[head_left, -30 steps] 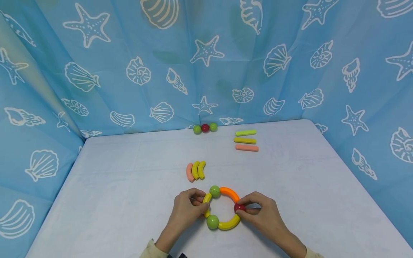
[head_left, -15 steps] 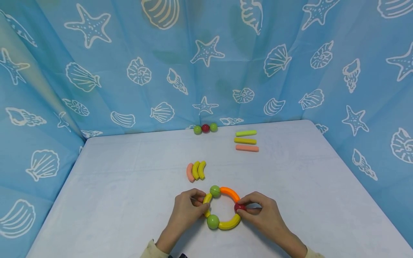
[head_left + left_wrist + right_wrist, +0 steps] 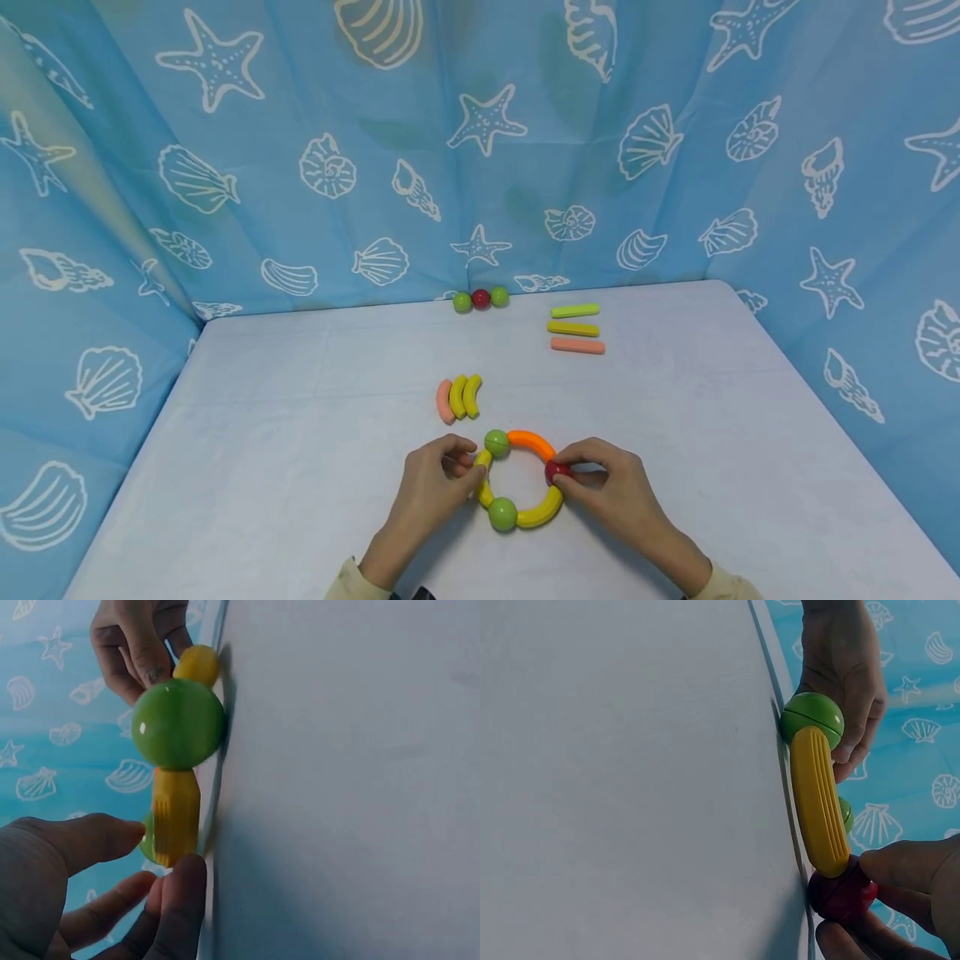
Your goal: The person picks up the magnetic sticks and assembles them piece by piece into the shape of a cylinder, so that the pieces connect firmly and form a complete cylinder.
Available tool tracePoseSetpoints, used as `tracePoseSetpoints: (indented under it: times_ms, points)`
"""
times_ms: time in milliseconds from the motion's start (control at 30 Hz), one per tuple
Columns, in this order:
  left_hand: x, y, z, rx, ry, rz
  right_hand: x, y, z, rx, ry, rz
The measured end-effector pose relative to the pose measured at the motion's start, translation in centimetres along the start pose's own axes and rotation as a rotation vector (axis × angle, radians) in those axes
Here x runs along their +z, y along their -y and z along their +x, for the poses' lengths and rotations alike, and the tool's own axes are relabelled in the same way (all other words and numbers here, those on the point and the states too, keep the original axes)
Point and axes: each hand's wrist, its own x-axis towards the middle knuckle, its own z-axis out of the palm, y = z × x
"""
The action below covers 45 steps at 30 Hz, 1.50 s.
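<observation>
A ring of balls and curved rods lies on the table near the front. My left hand (image 3: 435, 492) pinches the yellow curved rod (image 3: 484, 481) on the ring's left side, between thumb and fingers. Opposite it, my right hand (image 3: 618, 492) holds a dark red ball (image 3: 557, 472) by its thumb and fingertips. An orange curved rod (image 3: 532, 442) runs from that ball to the upper green ball (image 3: 497, 442). Along the near side are a second yellow curved rod (image 3: 817, 802) and a larger-looking green ball (image 3: 178, 724). In the right wrist view this rod meets the red ball.
Beyond the ring lie a pink curved piece (image 3: 446, 402) and two yellow curved pieces (image 3: 471, 396), side by side. Three straight bars (image 3: 574, 328) lie farther right. At the table's back edge, a red ball (image 3: 481, 298) sits between two green ones. A blue shell-print curtain (image 3: 420, 217) surrounds the table.
The red ball and my right fingertips have moved slightly away from me. The near green ball has shifted a little right. Both hands keep their grips, and the head view has drifted slightly.
</observation>
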Motion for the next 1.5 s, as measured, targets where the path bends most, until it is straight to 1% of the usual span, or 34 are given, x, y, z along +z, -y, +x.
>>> tracePoseSetpoints:
  times_ms: [133, 300, 500, 633, 800, 900, 1033, 1167, 1333, 1400, 1500]
  points:
    - [0.1, 0.0, 0.1, 0.026, -0.013, 0.05, 0.0, -0.2, 0.2, -0.008, -0.001, 0.0]
    - [0.1, 0.2, 0.0, 0.047, -0.01, 0.051, 0.0, -0.3, 0.6, -0.022, -0.01, -0.025]
    - [0.1, 0.0, -0.1, 0.036, 0.004, 0.039, 0.1, -0.2, 0.8, -0.033, -0.025, -0.028]
    - [0.0, -0.1, -0.2, 0.031, 0.011, 0.046, 0.2, -0.3, 0.8, -0.034, -0.028, -0.02]
    - [0.0, 0.1, 0.1, 0.041, 0.0, 0.074, 0.4, -0.2, 0.3, -0.017, -0.029, -0.01]
    - [0.0, 0.2, 0.4, 0.066, -0.012, 0.102, 0.5, -0.2, -0.1, -0.004, -0.028, -0.014]
    - [0.0, 0.4, 0.7, 0.092, -0.013, 0.13, 0.7, 0.0, -0.7, 0.019, -0.03, -0.026]
    - [0.0, 0.6, 1.0, 0.106, -0.008, 0.136, 0.9, 0.3, -1.1, 0.037, -0.037, -0.041]
    - [0.1, 0.5, 1.3, 0.117, 0.004, 0.124, 1.2, 0.8, -1.7, 0.052, -0.043, -0.069]
    - [0.0, 0.4, 1.3, 0.118, 0.016, 0.121, 1.4, 1.0, -1.8, 0.064, -0.054, -0.081]
    - [-0.3, 0.2, 0.8, 0.115, 0.03, 0.132, 1.5, 1.3, -2.0, 0.082, -0.073, -0.085]
